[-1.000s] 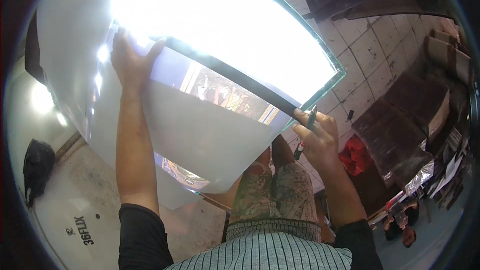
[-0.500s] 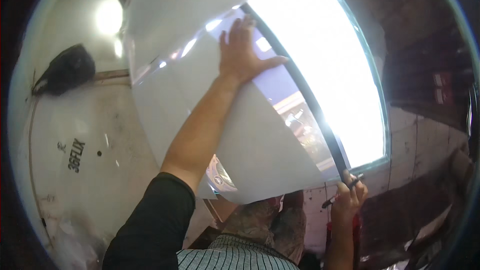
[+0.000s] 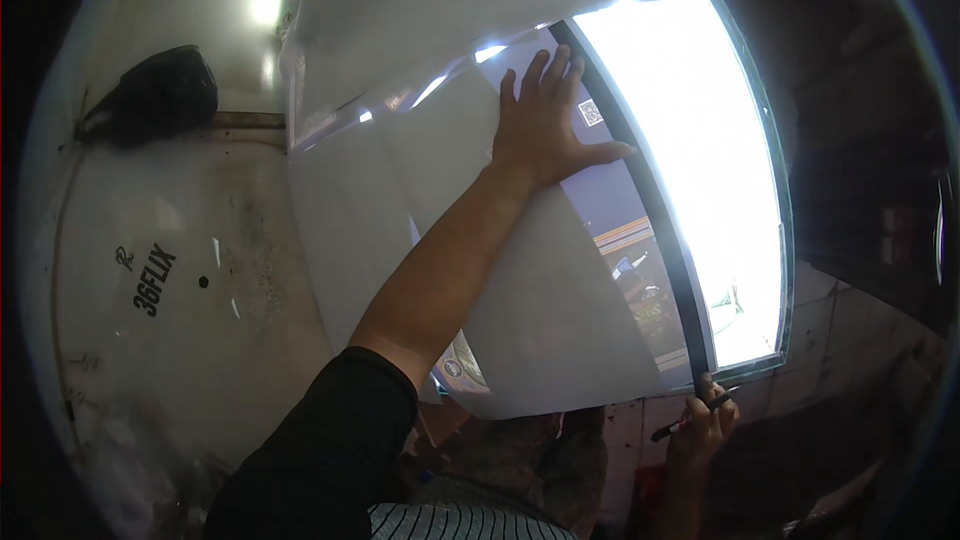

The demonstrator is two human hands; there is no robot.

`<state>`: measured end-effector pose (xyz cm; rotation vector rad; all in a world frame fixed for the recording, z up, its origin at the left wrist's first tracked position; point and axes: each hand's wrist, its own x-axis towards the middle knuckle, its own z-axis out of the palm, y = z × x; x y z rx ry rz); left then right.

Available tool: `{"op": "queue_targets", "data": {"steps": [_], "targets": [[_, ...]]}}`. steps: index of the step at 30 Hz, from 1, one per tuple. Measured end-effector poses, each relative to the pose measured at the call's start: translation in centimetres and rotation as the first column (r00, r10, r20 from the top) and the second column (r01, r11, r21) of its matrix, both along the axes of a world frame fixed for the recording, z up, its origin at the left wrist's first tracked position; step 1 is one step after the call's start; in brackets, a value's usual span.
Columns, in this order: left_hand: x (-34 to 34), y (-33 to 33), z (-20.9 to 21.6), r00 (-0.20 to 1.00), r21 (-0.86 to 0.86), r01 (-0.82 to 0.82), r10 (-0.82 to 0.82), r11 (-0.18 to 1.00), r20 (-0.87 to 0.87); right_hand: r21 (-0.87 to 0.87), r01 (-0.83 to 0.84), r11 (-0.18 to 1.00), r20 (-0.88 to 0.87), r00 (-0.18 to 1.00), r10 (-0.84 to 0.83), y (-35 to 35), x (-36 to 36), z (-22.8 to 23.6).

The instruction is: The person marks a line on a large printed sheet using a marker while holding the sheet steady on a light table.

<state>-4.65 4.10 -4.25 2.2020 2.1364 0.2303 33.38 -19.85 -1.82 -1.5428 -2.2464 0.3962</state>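
Observation:
My left hand (image 3: 545,125) lies spread over a printed sheet (image 3: 608,198) with a violet and orange design, its thumb reaching onto a long dark straight strip (image 3: 655,200) like a ruler. White backing paper (image 3: 540,310) covers much of the sheet. At the strip's near end, my right hand (image 3: 703,425) has its fingers curled around a slim black-and-red pen-like tool (image 3: 672,430). One fingertip touches or nearly touches the strip's end. Whether the tool is a pen or a cutter cannot be made out.
Right of the strip glows a bright lit panel (image 3: 715,180) with a glass-like edge. Another pale sheet (image 3: 450,10) overlaps at the far side. A dark bag-like bundle (image 3: 165,90) rests on the white board (image 3: 225,270) at left. Pale floor tiles (image 3: 800,335) show at right.
The view has shifted, so the sheets, strip and both hands appear farther right, and the picture is darker. Both hands keep about the same places on the strip.

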Motion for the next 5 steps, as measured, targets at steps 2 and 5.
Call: {"op": "queue_targets", "data": {"steps": [2,5], "targets": [[-0.08,-0.04,0.11,1.000,-0.004,0.001,-0.001,1.000,-0.008,0.014,-0.001,1.000,0.010,1.000,0.001,-0.12,-0.09,-0.23],[-0.34,0.14,0.29,1.000,-0.022,-0.001,0.001,1.000,-0.002,0.021,0.008,1.000,0.028,1.000,-0.008,-0.28,0.01,-0.40]]}}
